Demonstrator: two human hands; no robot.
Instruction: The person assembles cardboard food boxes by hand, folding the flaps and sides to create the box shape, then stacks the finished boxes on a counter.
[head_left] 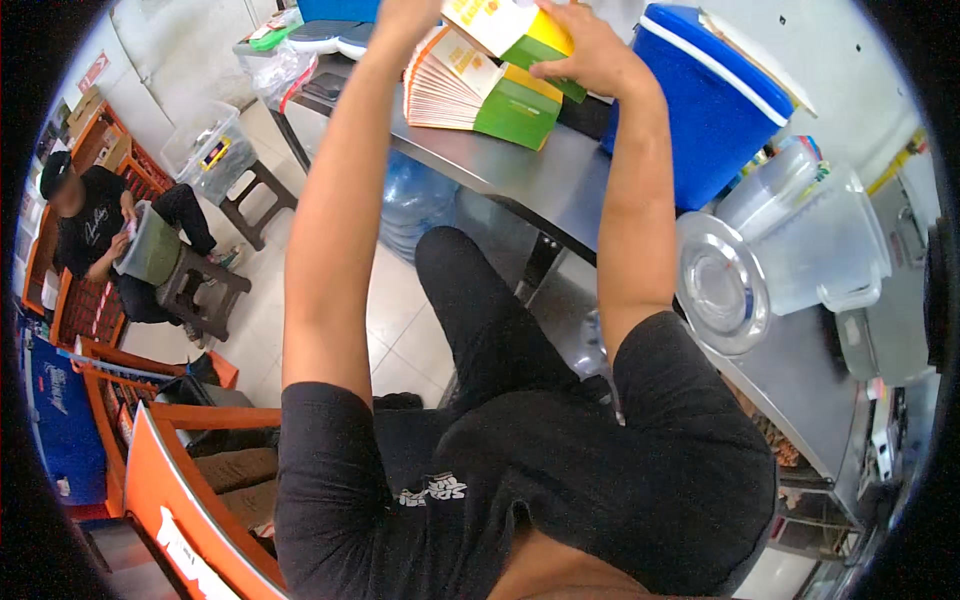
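On the metal table (470,150) lies a fanned stack of flat printed cartons (520,105), white with orange print and green and yellow ends. A second stack of the same cartons (490,22) rests over its far side, cut off by the top edge. My right hand (595,55) grips the right end of this upper stack, thumb on the near side and fingers over the far side. My left hand (408,12) reaches past the top edge to the left of the stacks. Only its wrist area shows; its fingers are out of view.
A blue cooler box (700,100) stands right of my right forearm. Beyond it are clear plastic containers (815,240) and a round metal lid (722,283). A large water bottle (415,200) sits beneath the table. At far left, a seated person (110,230) holds a tub (150,245).
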